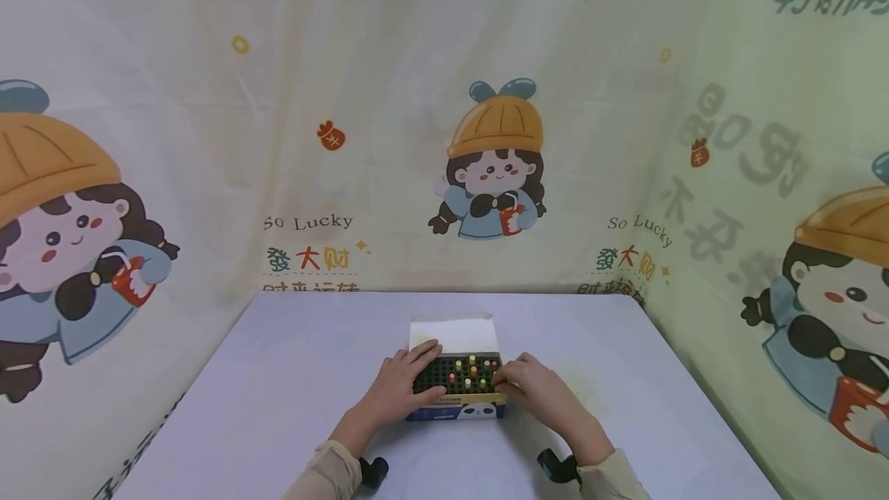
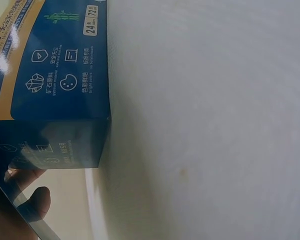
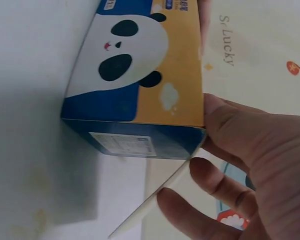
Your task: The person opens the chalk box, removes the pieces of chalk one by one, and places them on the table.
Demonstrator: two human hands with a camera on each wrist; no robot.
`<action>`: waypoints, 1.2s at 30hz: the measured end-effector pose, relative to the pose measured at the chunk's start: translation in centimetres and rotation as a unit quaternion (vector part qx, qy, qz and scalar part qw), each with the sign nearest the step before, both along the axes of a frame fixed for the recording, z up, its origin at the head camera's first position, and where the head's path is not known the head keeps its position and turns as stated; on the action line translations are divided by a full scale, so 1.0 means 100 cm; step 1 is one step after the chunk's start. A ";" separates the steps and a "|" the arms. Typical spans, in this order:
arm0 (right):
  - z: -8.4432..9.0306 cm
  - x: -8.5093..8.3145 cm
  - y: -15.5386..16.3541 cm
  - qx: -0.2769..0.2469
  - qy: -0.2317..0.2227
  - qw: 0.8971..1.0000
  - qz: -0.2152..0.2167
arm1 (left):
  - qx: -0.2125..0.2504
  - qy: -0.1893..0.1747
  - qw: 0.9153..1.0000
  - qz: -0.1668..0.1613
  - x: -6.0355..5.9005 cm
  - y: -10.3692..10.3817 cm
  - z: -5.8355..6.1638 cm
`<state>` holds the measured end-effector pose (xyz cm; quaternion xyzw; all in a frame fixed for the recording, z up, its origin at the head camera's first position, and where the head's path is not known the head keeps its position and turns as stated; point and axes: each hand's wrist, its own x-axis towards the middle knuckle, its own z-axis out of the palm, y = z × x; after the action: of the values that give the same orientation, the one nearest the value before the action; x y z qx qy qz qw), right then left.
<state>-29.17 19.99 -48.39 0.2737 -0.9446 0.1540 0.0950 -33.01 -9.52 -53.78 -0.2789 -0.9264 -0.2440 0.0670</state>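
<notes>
box (image 1: 454, 400) of chalk sticks sat between the hands, lid open. left hand (image 1: 400, 386) lay flat on top; right hand (image 1: 538, 392) curled round its side. looked light, sticks breakable; best held by both sides.

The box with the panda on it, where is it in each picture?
Head view: the box sits low in the middle, on the table, lid open, between the left hand and the right hand.
Left wrist view: the box fills the upper left corner.
Right wrist view: the box is upper middle, the right hand at its edge.
Shared landmark: the box's blue and yellow sides.
</notes>
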 end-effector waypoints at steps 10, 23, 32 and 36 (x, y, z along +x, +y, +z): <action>-0.013 0.000 0.000 -0.014 0.020 0.999 -0.040 | 0.010 -0.002 1.000 -0.003 0.001 0.000 0.001; -0.013 0.003 0.000 -0.041 0.020 0.998 -0.049 | 0.015 0.003 1.000 -0.001 0.000 0.000 0.001; -0.017 -0.001 0.007 -0.063 -0.007 0.998 -0.031 | 0.013 0.010 1.000 -0.001 -0.001 0.000 0.000; -0.017 -0.001 0.007 -0.070 -0.008 0.997 -0.037 | 0.011 0.008 1.000 -0.001 -0.001 0.001 -0.001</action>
<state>-29.25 20.72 -50.04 0.2303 -0.9418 0.2181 0.1116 -33.12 -9.45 -53.89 -0.2810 -0.9227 -0.2523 0.0773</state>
